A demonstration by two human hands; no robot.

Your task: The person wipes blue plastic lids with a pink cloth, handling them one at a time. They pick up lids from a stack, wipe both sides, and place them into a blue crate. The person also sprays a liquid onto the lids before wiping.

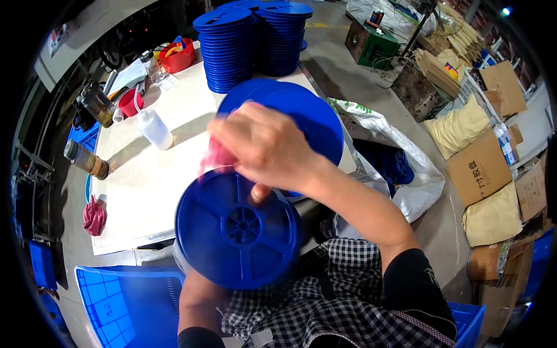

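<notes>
A round blue plastic reel disc (239,229), with ribs and a hub hole, is tilted in front of my lap. My left hand (200,284) reaches behind its lower edge and holds it up; the fingers are hidden by the disc. Just above the disc's far rim, my right hand (261,139) is closed round a pink-red cloth (217,156), both blurred by motion. Behind that hand, more blue discs (313,119) lie on the white table (139,203). Tall stacks of blue discs (223,49) stand at the table's far end.
A clear squeeze bottle (154,130), a lidded jar (86,159), a red tape roll (130,102) and a crumpled pink cloth (94,216) are on the table's left. A blue crate (127,307) stands at lower left, a white sack (415,191) right. Cardboard boxes (478,168) lie farther right.
</notes>
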